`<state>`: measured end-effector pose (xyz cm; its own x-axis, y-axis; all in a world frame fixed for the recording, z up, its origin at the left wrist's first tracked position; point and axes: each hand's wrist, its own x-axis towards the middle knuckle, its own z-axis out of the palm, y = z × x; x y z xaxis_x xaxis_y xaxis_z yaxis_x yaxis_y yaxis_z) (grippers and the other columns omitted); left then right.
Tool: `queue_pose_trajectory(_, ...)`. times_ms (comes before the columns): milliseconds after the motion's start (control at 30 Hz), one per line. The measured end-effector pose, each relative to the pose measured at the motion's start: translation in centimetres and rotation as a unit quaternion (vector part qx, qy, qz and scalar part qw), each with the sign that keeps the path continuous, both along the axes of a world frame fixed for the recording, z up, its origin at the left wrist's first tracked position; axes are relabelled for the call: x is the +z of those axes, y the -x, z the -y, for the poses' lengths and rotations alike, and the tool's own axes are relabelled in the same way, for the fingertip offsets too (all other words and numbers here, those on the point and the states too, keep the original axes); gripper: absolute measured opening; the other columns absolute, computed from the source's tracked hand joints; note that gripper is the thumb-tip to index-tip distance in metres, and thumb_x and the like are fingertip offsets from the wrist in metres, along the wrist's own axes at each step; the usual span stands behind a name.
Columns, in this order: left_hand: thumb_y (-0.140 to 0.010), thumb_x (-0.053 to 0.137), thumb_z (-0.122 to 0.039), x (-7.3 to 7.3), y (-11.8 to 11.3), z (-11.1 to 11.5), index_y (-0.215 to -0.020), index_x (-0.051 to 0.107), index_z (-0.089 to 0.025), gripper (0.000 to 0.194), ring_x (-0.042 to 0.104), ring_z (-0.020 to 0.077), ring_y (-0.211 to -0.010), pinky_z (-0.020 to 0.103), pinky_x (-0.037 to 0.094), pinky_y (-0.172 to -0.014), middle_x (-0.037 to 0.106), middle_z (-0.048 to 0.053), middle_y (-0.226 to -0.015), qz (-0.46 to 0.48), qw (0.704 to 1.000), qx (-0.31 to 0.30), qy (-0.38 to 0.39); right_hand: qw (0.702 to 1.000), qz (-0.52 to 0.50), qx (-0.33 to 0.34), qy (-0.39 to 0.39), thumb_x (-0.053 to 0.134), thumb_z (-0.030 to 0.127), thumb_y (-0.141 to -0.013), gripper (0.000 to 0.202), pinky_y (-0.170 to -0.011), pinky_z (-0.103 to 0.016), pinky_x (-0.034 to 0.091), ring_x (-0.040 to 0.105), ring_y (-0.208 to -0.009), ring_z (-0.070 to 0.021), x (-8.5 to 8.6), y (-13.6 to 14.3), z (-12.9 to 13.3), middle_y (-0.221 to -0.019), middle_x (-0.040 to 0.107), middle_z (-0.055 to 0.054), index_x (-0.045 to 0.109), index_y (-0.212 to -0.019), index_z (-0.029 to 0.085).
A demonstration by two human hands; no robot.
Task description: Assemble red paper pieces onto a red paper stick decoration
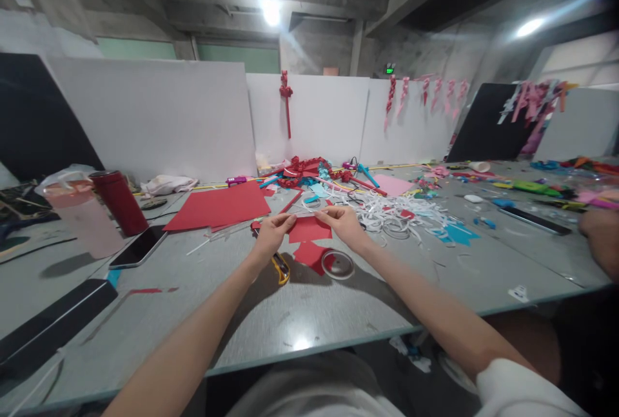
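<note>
Between my two hands a small piece of red paper [310,229] is held by its upper corners. My left hand [271,234] pinches the left corner, and my right hand [344,225] pinches the right one. A thin pale strip seems to run along the paper's top edge. Just below lie another red paper piece [309,256] and a round roll of tape [338,264], which overlaps it. Beside my left wrist rests a yellow cutter knife [281,269], partly hidden by the hand.
Large red sheets [220,205] lie at the left, near a red bottle [119,203], a pink jug [83,214] and a phone [138,247]. White paper strips [401,214] are heaped at the right. Another person's hand [599,240] is at the right edge.
</note>
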<state>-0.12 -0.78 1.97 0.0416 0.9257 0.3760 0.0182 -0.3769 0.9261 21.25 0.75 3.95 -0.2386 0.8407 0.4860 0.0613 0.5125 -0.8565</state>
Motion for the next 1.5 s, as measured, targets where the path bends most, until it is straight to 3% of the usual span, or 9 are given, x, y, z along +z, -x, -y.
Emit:
queue_pose_trajectory(300, -0.074, 0.077, -0.059, -0.3, -0.4, -0.1, -0.085, 0.076, -0.013, 0.048, 0.056, 0.0134, -0.068, 0.024, 0.045, -0.067, 0.067, 0.002, -0.072, 0.056, 0.998, -0.008, 0.007, 0.997, -0.063, 0.023, 0.037, 0.078, 0.053, -0.077, 0.036, -0.061, -0.026, 0.042, 0.054, -0.061, -0.0126, -0.2, 0.0, 0.1, -0.067, 0.065, 0.000, 0.077, -0.081, 0.017)
queue_pose_trajectory(500, -0.078, 0.074, -0.058, -0.5, -0.1, -0.3, -0.081, 0.075, -0.013, 0.045, 0.055, 0.0115, -0.066, 0.022, 0.041, -0.062, 0.066, 0.000, -0.071, 0.028, 0.999, 0.009, -0.018, 0.994, -0.081, 0.064, 0.047, 0.077, 0.052, -0.079, 0.034, -0.068, -0.028, 0.046, 0.059, -0.067, -0.0148, -0.5, 0.1, 0.1, -0.073, 0.069, -0.001, 0.077, -0.082, 0.018)
queue_pose_trajectory(633, -0.079, 0.074, -0.055, -0.5, -0.1, -0.4, -0.083, 0.075, -0.013, 0.042, 0.059, 0.0131, -0.066, 0.023, 0.046, -0.065, 0.069, 0.002, -0.071, 0.009, 0.999, 0.015, -0.035, 1.000, -0.028, -0.011, -0.001, 0.073, 0.054, -0.082, 0.038, -0.058, -0.025, 0.038, 0.051, -0.058, -0.0122, -0.8, -0.1, -0.5, -0.062, 0.061, 0.002, 0.073, -0.076, 0.017)
queue_pose_trajectory(733, -0.081, 0.072, -0.051, -0.6, -0.2, -0.2, -0.083, 0.075, -0.013, 0.039, 0.064, 0.0154, -0.068, 0.025, 0.050, -0.066, 0.072, 0.005, -0.073, -0.017, 0.998, 0.035, -0.058, 0.999, 0.017, -0.044, -0.025, 0.066, 0.055, -0.087, 0.039, -0.056, -0.026, 0.039, 0.054, -0.059, -0.0146, -1.2, -0.2, -0.9, -0.066, 0.064, 0.000, 0.072, -0.079, 0.017)
queue_pose_trajectory(867, -0.085, 0.068, -0.049, -0.6, -0.7, 0.6, -0.084, 0.075, -0.013, 0.037, 0.065, 0.0162, -0.068, 0.024, 0.051, -0.064, 0.073, 0.005, -0.074, -0.059, 0.993, 0.041, -0.088, 0.967, 0.100, -0.154, -0.176, 0.062, 0.043, -0.093, 0.026, -0.080, -0.036, 0.047, 0.064, -0.088, -0.0232, -1.4, 0.1, -0.1, -0.098, 0.074, -0.007, 0.073, -0.102, 0.020)
queue_pose_trajectory(933, -0.087, 0.066, -0.049, -0.7, -0.9, 0.8, -0.085, 0.076, -0.014, 0.037, 0.065, 0.0158, -0.068, 0.024, 0.051, -0.064, 0.073, 0.004, -0.074, -0.084, 0.991, 0.025, -0.104, 0.937, 0.163, -0.170, -0.256, 0.062, 0.037, -0.095, 0.022, -0.096, -0.042, 0.040, 0.063, -0.103, -0.0256, -1.2, 0.4, 0.8, -0.110, 0.073, -0.008, 0.071, -0.109, 0.022)
queue_pose_trajectory(1000, -0.089, 0.065, -0.049, -0.9, -1.1, 0.9, -0.087, 0.077, -0.015, 0.037, 0.066, 0.0157, -0.070, 0.023, 0.052, -0.065, 0.074, 0.004, -0.077, -0.098, 0.988, 0.012, -0.115, 0.922, 0.221, -0.151, -0.281, 0.059, 0.035, -0.098, 0.018, -0.101, -0.044, 0.032, 0.062, -0.108, -0.0255, -1.0, 0.7, 1.5, -0.109, 0.074, -0.007, 0.071, -0.106, 0.024)
queue_pose_trajectory(1267, -0.087, 0.068, -0.045, -0.9, -1.1, 0.9, -0.086, 0.077, -0.014, 0.032, 0.066, 0.0156, -0.068, 0.023, 0.051, -0.063, 0.075, 0.005, -0.078, -0.095, 0.990, 0.024, -0.102, 0.936, 0.257, -0.128, -0.203, 0.056, 0.030, -0.100, 0.017, -0.095, -0.039, 0.028, 0.062, -0.092, -0.0205, -1.1, 0.4, 0.6, -0.090, 0.073, -0.002, 0.067, -0.090, 0.022)
queue_pose_trajectory(1500, -0.087, 0.068, -0.041, -0.9, -1.2, 1.1, -0.090, 0.078, -0.013, 0.030, 0.071, 0.0186, -0.073, 0.025, 0.056, -0.067, 0.078, 0.007, -0.084, -0.086, 0.993, 0.015, -0.084, 0.933, 0.258, -0.146, -0.205, 0.055, 0.025, -0.098, 0.016, -0.091, -0.037, 0.026, 0.060, -0.087, -0.0193, -1.2, 0.3, 0.4, -0.085, 0.071, -0.001, 0.066, -0.087, 0.021)
